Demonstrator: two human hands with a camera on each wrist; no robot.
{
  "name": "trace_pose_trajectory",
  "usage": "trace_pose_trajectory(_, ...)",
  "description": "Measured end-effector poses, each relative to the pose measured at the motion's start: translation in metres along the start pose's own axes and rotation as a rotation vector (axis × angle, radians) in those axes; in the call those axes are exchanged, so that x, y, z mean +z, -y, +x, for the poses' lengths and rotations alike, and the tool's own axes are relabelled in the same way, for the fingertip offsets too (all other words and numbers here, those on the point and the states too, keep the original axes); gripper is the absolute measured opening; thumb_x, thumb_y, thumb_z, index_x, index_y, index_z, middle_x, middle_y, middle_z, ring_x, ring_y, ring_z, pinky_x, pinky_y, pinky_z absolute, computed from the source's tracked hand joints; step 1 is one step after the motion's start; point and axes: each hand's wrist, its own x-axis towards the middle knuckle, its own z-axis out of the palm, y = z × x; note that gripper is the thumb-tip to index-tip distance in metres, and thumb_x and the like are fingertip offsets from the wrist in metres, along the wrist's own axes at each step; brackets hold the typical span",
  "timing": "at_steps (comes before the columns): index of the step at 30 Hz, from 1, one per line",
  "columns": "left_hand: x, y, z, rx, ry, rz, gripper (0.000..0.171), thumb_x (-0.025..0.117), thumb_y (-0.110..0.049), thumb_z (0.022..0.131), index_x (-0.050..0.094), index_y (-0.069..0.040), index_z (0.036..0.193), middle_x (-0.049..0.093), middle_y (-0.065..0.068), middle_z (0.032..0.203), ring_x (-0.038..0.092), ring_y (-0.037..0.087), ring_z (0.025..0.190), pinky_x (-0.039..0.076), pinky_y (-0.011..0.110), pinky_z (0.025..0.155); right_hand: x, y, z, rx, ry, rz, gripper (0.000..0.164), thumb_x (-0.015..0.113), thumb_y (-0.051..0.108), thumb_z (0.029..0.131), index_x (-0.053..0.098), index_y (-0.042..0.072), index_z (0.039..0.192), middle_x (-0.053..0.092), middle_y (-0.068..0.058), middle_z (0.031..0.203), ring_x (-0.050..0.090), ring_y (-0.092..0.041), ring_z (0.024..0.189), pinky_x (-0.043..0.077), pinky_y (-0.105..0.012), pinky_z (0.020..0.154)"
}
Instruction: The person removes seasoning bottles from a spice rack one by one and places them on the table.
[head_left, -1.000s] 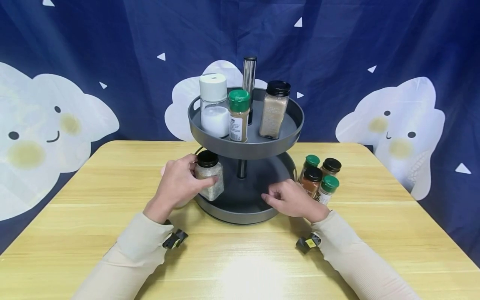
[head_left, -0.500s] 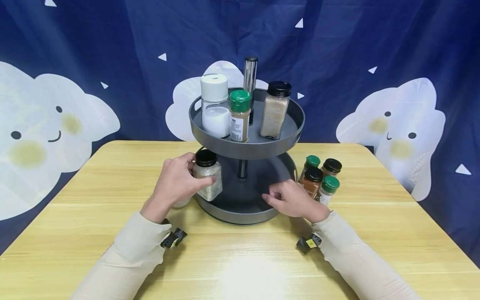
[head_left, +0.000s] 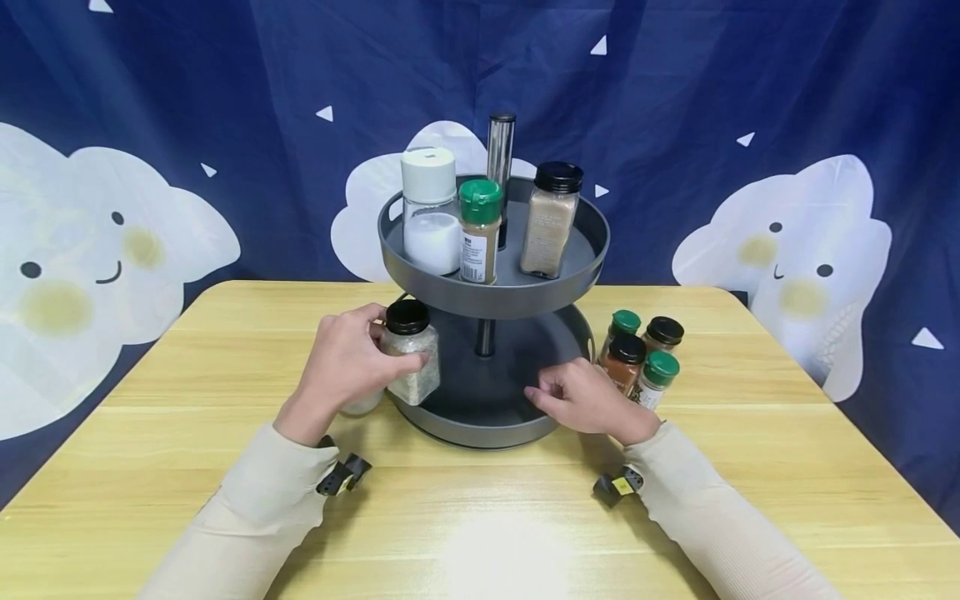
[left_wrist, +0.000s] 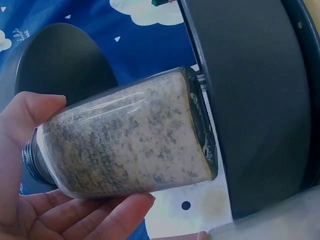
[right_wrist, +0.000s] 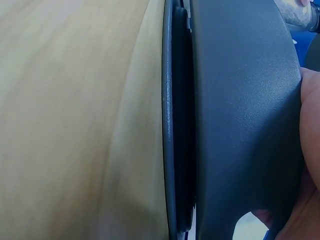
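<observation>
The right hand rests curled on the lower tier, at its right rim, whether gripping I cannot tell; the left hand pinches a speckled jar near the left rim, well in from the bench's left edge; farther back, four jars cluster between tier and bench's right edge.

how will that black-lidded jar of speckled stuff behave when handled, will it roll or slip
The jar is probably stiff: its clear walls show no dents in the left grip. It may be fairly heavy for its size, since it looks mostly full. Its flat sides make rolling unlikely, but the smooth, glossy surface could slip.
</observation>
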Motion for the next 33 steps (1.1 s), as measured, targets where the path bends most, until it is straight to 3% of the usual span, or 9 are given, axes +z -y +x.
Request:
trace_pose_trajectory(6, -0.004, -0.001, 0.0, -0.016, 0.018, 0.012, 0.034, 0.077, -0.035, 0.063, 0.06, -0.009, 0.076, 0.056, 0.002, 0.054, 0.05, 0.023, 0.06, 0.039, 0.04, 0.068, 0.0, -0.001, -0.001, 0.01, 0.009, -0.003, 0.041, 0.065, 0.02, 0.086, 0.043, 0.021, 0.052, 0.034, 0.013, 0.047, 0.036, -0.001, 0.043, 0.023, -0.018, 0.038)
trace_pose_trajectory(12, -0.006, -0.002, 0.0, 0.01, 0.008, 0.028, 0.031, 0.075, -0.033, 0.061, 0.055, -0.01, 0.07, 0.054, 0.001, 0.052, 0.048, 0.022, 0.056, 0.037, 0.035, 0.059, -0.001, -0.001, -0.001, 0.003, -0.004, -0.003, 0.042, 0.065, 0.02, 0.086, 0.043, 0.021, 0.051, 0.033, 0.013, 0.047, 0.034, -0.001, 0.042, 0.023, -0.019, 0.038)
trace_pose_trajectory(18, -0.009, -0.002, -0.001, 0.035, 0.002, 0.068, 0.035, 0.074, -0.033, 0.06, 0.047, -0.01, 0.064, 0.043, 0.001, 0.053, 0.04, 0.02, 0.054, 0.031, 0.031, 0.05, 0.0, -0.003, -0.001, -0.005, -0.013, -0.014, 0.041, 0.065, 0.021, 0.086, 0.042, 0.021, 0.051, 0.033, 0.014, 0.047, 0.034, -0.001, 0.042, 0.023, -0.019, 0.038)
trace_pose_trajectory(33, -0.022, -0.006, -0.003, 0.03, 0.064, 0.101, 0.033, 0.073, -0.032, 0.063, 0.049, -0.01, 0.066, 0.043, 0.0, 0.055, 0.04, 0.02, 0.056, 0.03, 0.03, 0.049, 0.001, -0.002, -0.001, 0.0, 0.0, -0.001, 0.042, 0.064, 0.02, 0.087, 0.042, 0.021, 0.051, 0.032, 0.014, 0.046, 0.033, 0.0, 0.042, 0.022, -0.018, 0.038)
